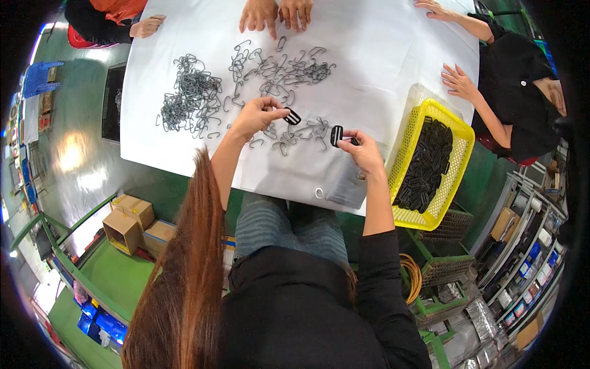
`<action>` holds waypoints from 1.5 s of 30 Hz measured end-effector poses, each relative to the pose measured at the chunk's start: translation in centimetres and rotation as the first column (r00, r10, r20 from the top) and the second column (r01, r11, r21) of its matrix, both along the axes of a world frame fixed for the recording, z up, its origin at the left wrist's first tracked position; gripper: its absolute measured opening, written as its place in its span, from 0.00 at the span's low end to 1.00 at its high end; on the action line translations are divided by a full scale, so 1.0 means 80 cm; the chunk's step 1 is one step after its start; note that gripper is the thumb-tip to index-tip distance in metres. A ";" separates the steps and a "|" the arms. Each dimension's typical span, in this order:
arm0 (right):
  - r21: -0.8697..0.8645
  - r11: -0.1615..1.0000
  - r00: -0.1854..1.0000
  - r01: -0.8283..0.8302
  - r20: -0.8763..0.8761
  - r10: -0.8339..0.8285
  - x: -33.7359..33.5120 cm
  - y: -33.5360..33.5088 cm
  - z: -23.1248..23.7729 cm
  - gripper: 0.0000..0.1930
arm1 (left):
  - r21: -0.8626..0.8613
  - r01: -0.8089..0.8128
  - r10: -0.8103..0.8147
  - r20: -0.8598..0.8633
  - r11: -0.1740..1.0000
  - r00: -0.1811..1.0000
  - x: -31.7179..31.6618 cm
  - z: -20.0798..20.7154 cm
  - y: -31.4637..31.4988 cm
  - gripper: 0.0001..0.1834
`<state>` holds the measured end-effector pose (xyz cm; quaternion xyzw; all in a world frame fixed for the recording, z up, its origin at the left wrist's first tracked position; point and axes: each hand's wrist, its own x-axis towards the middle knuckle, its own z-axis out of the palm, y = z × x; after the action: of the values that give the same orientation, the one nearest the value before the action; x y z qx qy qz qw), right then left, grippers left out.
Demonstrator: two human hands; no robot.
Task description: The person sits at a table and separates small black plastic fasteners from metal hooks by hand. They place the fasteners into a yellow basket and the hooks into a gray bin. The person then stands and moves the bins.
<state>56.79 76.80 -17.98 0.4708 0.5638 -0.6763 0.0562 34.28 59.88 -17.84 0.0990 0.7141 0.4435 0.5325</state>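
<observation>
My left hand [257, 117] pinches a black slotted strap buckle [293, 117] between thumb and fingers, just above the table. To its right, my right hand [365, 152] grips a second black strap buckle [336, 136] upright at its fingertips. Another small dark piece [354, 141] shows by those fingers, too covered to make out fully. Loose grey metal hooks [316, 130] lie on the white table under and between my hands. On the right, a yellow basket [465, 161] holds a heap of black buckles [424, 166].
A dense pile of hooks [190, 92] lies at the left, with a looser spread [286, 69] farther back. A clear plastic bag [347, 189] is at the near edge. Other people's hands [259, 15] rest at the far side and a hand [460, 81] at the right.
</observation>
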 end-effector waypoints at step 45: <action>0.953 0.215 0.928 0.211 -0.127 -0.350 0.187 0.067 0.114 0.05 | 0.272 0.377 -0.277 -0.343 0.886 0.898 0.276 0.044 0.277 0.11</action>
<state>71.73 82.17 -8.84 0.5403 0.7558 -0.1705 -0.3283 56.37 82.01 -14.35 0.3720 0.6730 0.4400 0.4637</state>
